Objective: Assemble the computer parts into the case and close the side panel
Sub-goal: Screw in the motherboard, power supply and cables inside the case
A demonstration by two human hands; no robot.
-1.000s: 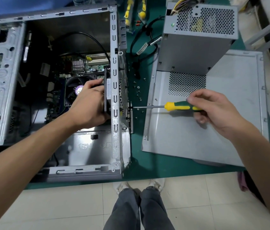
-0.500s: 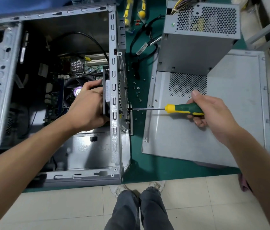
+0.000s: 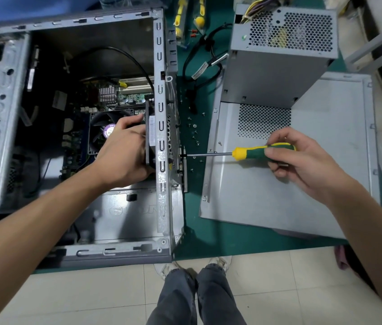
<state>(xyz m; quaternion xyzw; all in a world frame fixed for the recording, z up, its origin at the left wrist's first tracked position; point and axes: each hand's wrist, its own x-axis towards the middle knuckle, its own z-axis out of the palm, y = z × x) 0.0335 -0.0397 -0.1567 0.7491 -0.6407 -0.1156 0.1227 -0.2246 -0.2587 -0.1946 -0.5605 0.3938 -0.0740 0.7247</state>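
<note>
Head view, case (image 3: 161,207) floor embossing unreadable, fan (image 3: 150,134) label illegible

Screwdriver (image 3: 263,151) handle green with yellow; case (image 3: 161,127) bare grey metal; side panel (image 3: 326,174) grey, perforated dot patch; mat (image 3: 208,233) dark green; floor tiles (image 3: 91,296) cream.

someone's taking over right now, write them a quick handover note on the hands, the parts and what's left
Left hand: inside the open case, holding the rear fan against the back wall.
Right hand: grips the screwdriver, tip at a fan screw on the outside of the back wall.
Power supply stands outside on the side panel; loose screws lie on the green mat.
Done: motherboard in. Left: finish fan screws, fit power supply, close panel.
</note>
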